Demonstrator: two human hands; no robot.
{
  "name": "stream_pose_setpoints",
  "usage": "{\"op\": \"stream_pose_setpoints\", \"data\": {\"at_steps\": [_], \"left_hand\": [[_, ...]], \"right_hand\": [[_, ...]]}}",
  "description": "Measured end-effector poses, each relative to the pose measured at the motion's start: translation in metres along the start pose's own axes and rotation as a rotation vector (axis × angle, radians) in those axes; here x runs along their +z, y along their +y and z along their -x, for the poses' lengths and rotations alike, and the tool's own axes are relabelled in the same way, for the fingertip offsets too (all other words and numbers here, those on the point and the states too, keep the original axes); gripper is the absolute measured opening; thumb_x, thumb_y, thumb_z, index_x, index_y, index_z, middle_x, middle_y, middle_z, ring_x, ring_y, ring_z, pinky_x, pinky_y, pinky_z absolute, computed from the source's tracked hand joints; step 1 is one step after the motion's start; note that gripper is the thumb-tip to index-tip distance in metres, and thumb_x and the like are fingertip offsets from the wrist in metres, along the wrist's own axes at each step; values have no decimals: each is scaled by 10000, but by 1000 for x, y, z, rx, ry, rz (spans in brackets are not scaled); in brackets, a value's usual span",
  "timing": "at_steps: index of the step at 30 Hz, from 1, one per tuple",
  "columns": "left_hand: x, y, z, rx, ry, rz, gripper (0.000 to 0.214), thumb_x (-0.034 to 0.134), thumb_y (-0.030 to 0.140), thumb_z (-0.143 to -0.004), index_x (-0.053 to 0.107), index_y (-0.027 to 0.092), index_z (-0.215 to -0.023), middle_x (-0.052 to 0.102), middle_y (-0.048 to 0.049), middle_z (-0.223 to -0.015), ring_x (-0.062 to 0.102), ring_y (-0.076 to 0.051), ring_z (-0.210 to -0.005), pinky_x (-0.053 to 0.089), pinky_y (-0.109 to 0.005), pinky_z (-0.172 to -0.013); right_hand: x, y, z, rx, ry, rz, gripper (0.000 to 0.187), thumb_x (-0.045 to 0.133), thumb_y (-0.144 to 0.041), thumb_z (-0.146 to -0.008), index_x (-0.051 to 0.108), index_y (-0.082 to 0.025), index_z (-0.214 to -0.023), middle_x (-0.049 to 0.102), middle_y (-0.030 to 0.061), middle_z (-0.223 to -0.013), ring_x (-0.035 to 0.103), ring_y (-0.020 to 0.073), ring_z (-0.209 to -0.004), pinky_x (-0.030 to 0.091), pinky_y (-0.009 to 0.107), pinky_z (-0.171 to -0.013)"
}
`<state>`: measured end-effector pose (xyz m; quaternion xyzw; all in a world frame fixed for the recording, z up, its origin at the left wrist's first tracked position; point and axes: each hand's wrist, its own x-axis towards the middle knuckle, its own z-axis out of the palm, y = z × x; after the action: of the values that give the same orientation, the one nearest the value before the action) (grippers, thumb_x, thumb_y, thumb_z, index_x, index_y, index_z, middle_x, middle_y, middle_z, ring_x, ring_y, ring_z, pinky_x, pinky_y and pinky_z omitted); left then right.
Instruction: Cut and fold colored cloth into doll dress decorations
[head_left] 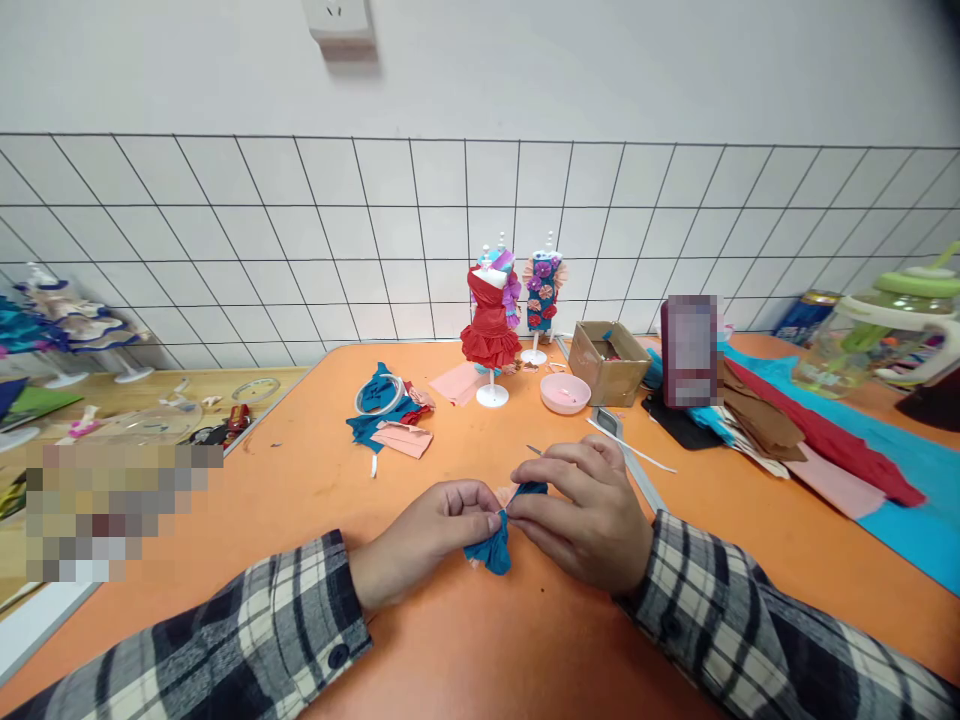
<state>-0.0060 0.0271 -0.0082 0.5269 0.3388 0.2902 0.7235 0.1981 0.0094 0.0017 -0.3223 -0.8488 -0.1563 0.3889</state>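
Low over the front of the orange table, my left hand (450, 515) pinches a gathered piece of teal-blue crepe paper (491, 552) between thumb and forefinger. A bit of pale peach paper (504, 495) shows behind it. My right hand (589, 510) is closed on the other end of the blue piece, its fingertips almost touching the left thumb. A thin, dark, pointed thing (534, 450) sticks out above the right fingers; its kind is unclear. Between the hands the paper is bunched into a narrow waist.
Dress forms in paper dresses, one red (491, 330), stand at the back. Near them are a pink bowl (565, 394) and a cardboard box (611, 362). Paper scraps with a tape roll (379, 395) lie left; a phone (688, 352), paper sheets (840, 430) and a jug (862, 345) are right.
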Motion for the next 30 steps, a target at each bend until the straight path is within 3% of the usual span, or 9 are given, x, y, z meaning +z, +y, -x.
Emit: {"op": "stream_pose_setpoints", "data": {"at_steps": [2,5,9,12,15,17,21,26,30], "left_hand": [[0,1,0,22,13,-174,215,686,339,-755,600,143,-771,553,25,-590,468,-88,-513,367,-213,-523],[1,5,2,140,41,-516,109,619,261,-774,611,154,-754,599,4,-629,521,-115,-571,395,-220,-551],[-1,11,7,415,5,-972,115,558,189,-802,672,184,-814,691,-39,-766,602,-164,-707,436,-263,-689],[-3,12,8,534,-24,-1147,143,547,191,-827,685,200,-865,709,-59,-787,625,-193,-758,427,-295,-747],[-4,11,5,483,109,-1132,137,547,197,-829,683,199,-854,708,-51,-786,624,-188,-735,426,-275,-693],[-5,10,3,449,181,-1083,141,551,207,-831,689,198,-857,708,-50,-805,623,-187,-742,427,-267,-685],[-6,9,1,430,236,-1002,162,568,253,-837,707,197,-898,709,-62,-853,620,-200,-795,433,-266,-719],[-9,6,-1,292,190,-715,266,567,393,-857,698,161,-857,679,-59,-813,595,-180,-735,439,-251,-661],[-11,2,-6,115,108,-389,316,682,445,-762,647,131,-761,598,-13,-652,531,-132,-592,418,-232,-566]], "right_hand": [[1,-3,-1,76,-82,-68,49,632,-229,-793,640,-271,-816,681,-14,-1002,551,198,-936,284,399,-851],[5,-7,-1,272,-107,-268,132,645,-184,-721,581,-239,-823,638,21,-1023,538,220,-978,321,393,-873],[11,-5,2,512,-159,-611,340,659,-191,-699,513,-230,-1004,555,80,-1202,485,247,-1144,348,409,-958],[13,3,5,610,-232,-973,415,641,-308,-762,495,-245,-1145,468,84,-1351,386,249,-1289,297,428,-1047],[13,13,6,708,-209,-1163,483,594,-395,-809,457,-264,-1254,433,66,-1394,329,238,-1335,241,443,-1091],[14,17,6,815,-175,-1147,465,618,-426,-798,491,-242,-1205,495,82,-1309,410,242,-1262,312,441,-1046],[20,18,5,954,-197,-1103,375,673,-472,-753,570,-184,-972,622,66,-968,586,196,-910,468,355,-823],[29,12,5,1006,-239,-1135,338,700,-463,-727,561,-164,-804,624,27,-784,595,146,-733,480,298,-713],[27,6,5,1039,-261,-1203,371,678,-484,-739,524,-185,-895,568,-2,-775,575,127,-658,489,251,-545]]}}
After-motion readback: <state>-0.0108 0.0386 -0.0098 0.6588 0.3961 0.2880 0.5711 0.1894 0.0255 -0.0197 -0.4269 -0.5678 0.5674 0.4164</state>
